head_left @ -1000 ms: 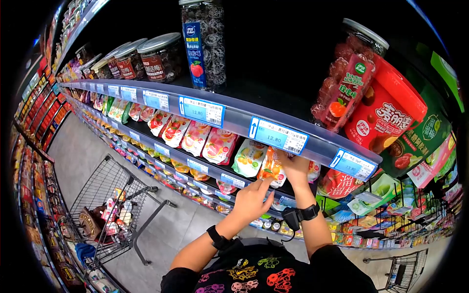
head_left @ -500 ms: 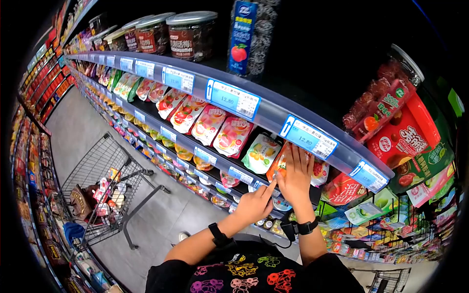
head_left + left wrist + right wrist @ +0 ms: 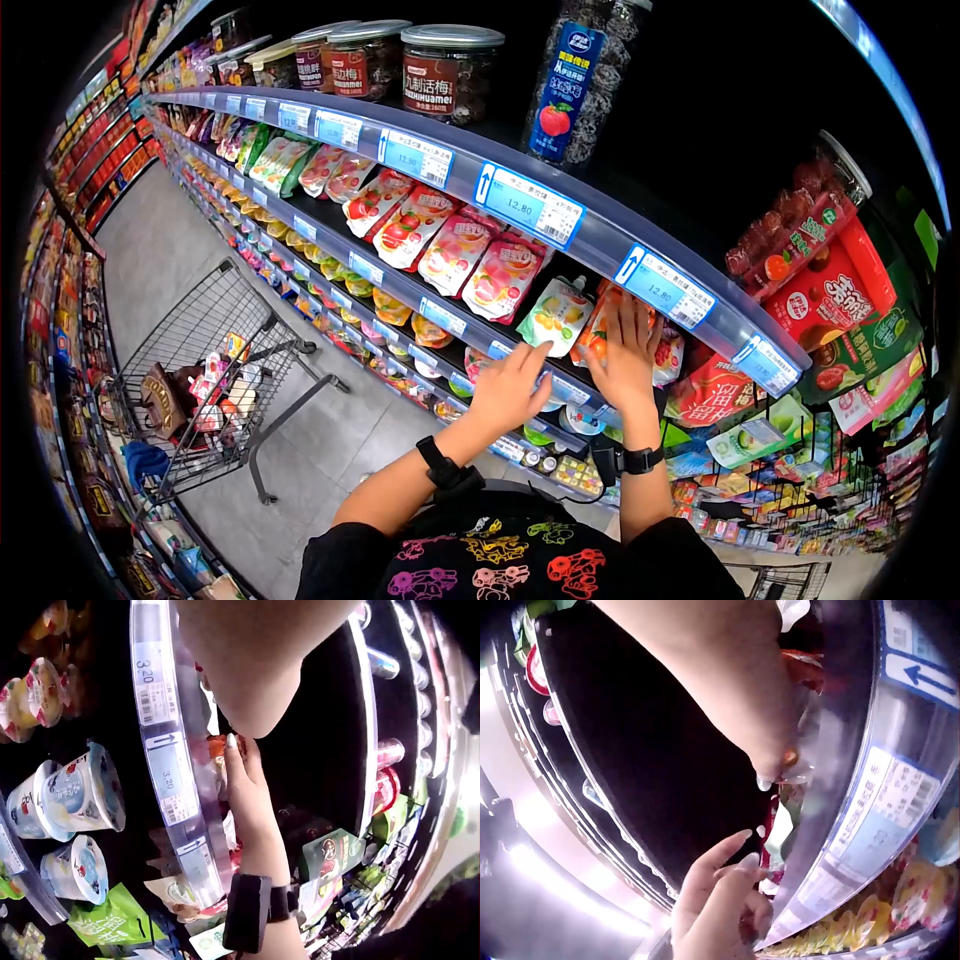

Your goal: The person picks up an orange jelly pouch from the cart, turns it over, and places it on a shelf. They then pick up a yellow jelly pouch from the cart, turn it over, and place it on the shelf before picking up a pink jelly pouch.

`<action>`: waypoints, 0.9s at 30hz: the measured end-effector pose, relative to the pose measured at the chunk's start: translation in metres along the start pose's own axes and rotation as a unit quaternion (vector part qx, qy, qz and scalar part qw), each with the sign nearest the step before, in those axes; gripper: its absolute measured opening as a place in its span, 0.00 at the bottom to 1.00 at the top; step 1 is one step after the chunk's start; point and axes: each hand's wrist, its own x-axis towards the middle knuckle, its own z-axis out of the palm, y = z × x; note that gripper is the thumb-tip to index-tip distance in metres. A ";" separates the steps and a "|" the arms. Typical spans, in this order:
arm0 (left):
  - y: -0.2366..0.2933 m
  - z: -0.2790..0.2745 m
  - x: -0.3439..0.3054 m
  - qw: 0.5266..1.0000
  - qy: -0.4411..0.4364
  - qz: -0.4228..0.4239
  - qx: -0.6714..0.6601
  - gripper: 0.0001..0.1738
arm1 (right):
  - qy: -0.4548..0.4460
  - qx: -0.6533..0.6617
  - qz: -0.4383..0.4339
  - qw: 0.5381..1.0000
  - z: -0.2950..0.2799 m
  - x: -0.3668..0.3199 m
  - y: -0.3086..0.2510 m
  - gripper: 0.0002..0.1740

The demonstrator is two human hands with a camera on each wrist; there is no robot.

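In the head view, my right hand (image 3: 625, 365) lies with straight fingers over the front of an orange-printed pouch (image 3: 590, 345) on the shelf. Part of that pouch is hidden under the hand. Left of it stands a white-and-green pouch (image 3: 557, 318) with yellow fruit printed on it. My left hand (image 3: 508, 390) is at the lower edge of this pouch, fingers loosely extended, holding nothing. The right wrist view shows the left hand (image 3: 724, 900) with bent, relaxed fingers in front of the dark shelf space.
A shelf rail with price tags (image 3: 528, 205) runs just above the hands. Pink and red pouches (image 3: 505, 280) line the shelf to the left. Plastic jars (image 3: 452, 75) stand on the shelf above. A loaded shopping cart (image 3: 215, 380) stands in the aisle.
My right hand has shifted from the orange pouch's upper part to lie flat over its front. My left hand, pointing beside the right hand half a second ago, has moved left to the white-and-green pouch.
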 end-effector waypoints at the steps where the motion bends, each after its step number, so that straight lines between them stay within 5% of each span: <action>1: -0.004 0.000 0.003 1.000 0.022 -0.009 0.005 0.23 | 0.032 0.021 -0.010 0.999 -0.005 -0.002 -0.004 0.39; 3: -0.008 -0.003 0.009 0.999 0.036 -0.033 0.007 0.21 | 0.167 0.108 -0.025 0.980 -0.004 -0.002 -0.012 0.30; 7: -0.007 -0.007 0.025 0.998 0.029 -0.026 0.050 0.24 | 0.224 0.112 0.004 0.968 -0.005 -0.015 -0.036 0.14; 10: -0.012 0.000 0.030 0.996 0.036 -0.002 0.087 0.23 | 0.061 0.292 0.123 0.947 -0.002 -0.017 -0.055 0.14; 12: -0.016 0.006 0.031 0.995 0.033 -0.015 0.091 0.22 | 0.018 0.279 0.120 0.953 0.010 -0.020 -0.059 0.19; 24: -0.027 0.006 0.034 0.998 0.011 -0.055 0.042 0.15 | 0.017 0.164 0.029 0.986 0.015 -0.007 -0.076 0.21; 27: -0.028 0.003 0.034 0.997 0.001 -0.069 0.033 0.15 | -0.046 0.189 0.081 0.977 0.002 -0.002 -0.075 0.22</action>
